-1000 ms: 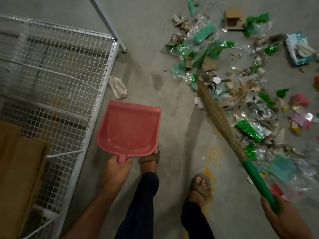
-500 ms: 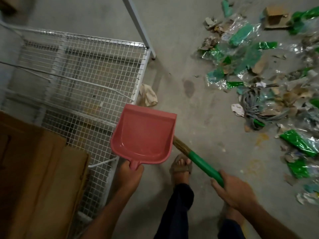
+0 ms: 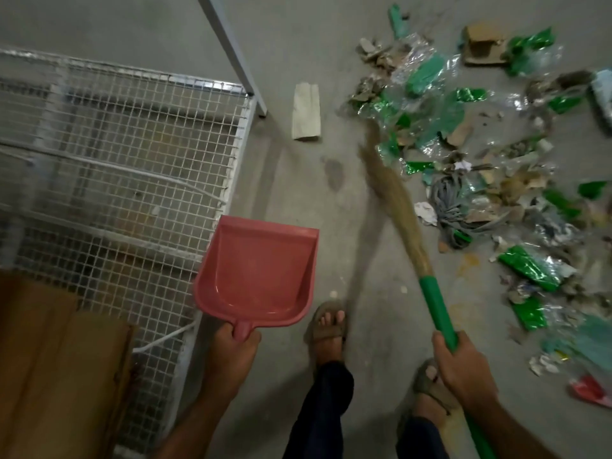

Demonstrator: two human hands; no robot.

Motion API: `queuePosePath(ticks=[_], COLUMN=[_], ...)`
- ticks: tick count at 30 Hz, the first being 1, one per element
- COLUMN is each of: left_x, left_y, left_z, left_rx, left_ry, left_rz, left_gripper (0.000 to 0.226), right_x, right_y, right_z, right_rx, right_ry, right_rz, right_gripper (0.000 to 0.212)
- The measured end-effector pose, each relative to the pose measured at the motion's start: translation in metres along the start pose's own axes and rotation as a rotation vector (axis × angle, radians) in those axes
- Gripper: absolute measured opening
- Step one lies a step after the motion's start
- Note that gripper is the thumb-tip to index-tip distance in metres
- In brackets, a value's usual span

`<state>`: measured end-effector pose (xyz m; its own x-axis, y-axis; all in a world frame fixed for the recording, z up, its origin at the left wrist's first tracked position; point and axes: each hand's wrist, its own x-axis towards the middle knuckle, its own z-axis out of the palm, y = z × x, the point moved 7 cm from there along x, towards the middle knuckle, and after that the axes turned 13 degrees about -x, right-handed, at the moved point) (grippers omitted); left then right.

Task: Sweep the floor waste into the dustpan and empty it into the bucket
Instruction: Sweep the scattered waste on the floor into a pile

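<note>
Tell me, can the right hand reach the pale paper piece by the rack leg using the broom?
Probably yes: the right hand holds the broom, whose bristle tip lies close right of the paper piece, with only bare floor between.

On our left we see a white wire-mesh rack [image 3: 126, 167] standing on the grey concrete floor [image 3: 298, 38], one slanted metal leg [image 3: 231, 51] rising past its far corner. Brown cardboard sheets [image 3: 56, 366] lie against the rack's near end. Below us we see two feet in brown sandals [image 3: 328, 321] and dark trouser legs [image 3: 323, 412]. A dark stain [image 3: 334, 172] marks the floor ahead.
</note>
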<state>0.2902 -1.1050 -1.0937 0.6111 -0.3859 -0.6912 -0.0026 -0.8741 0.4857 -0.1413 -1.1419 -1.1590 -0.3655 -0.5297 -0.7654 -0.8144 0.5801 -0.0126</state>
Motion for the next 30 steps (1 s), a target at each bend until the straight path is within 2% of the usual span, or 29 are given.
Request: queuePosePath(ticks=[5, 9, 12, 16, 20, 25, 30], left_x=[0.001, 0.0, 0.005, 0.006, 0.006, 0.006, 0.01], left_y=[0.031, 0.059, 0.07, 0.082, 0.102, 0.132, 0.152], left_z=[0.027, 0.038, 0.042, 0.05, 0.064, 0.082, 0.093], left_rx=[0.015, 0.025, 0.0, -0.013, 0.052, 0.064, -0.022], left_ry=[-0.045, -0.046, -0.028, -0.051, -0.081, -0.103, -0.185], left_rz=[0.046, 0.106, 0.117, 0.126, 0.159, 0.162, 0.135], left_gripper=[0.018, 0.015, 0.011, 0.011, 0.019, 0.012, 0.017], right_x=[-0.026, -0.036, -0.029, 0.002, 0.048, 0.066, 0.023], right_y=[0.068, 0.078, 0.049, -0.035, -0.094, -0.044, 0.05], right_z=[-0.042, -0.044, -0.027, -0.016, -0.037, -0.093, -0.143], right_rx=[0.081, -0.009, -0.104, -0.371, -0.447, -0.384, -0.25], right_ry=[0.103, 0.094, 0.012, 0.005, 0.005, 0.069, 0.166], right_rz=[0.072, -0.014, -0.158, -0.357, -0.34, -0.212, -0.17], right_gripper=[0.026, 0.017, 0.03, 0.039, 0.047, 0.049, 0.087])
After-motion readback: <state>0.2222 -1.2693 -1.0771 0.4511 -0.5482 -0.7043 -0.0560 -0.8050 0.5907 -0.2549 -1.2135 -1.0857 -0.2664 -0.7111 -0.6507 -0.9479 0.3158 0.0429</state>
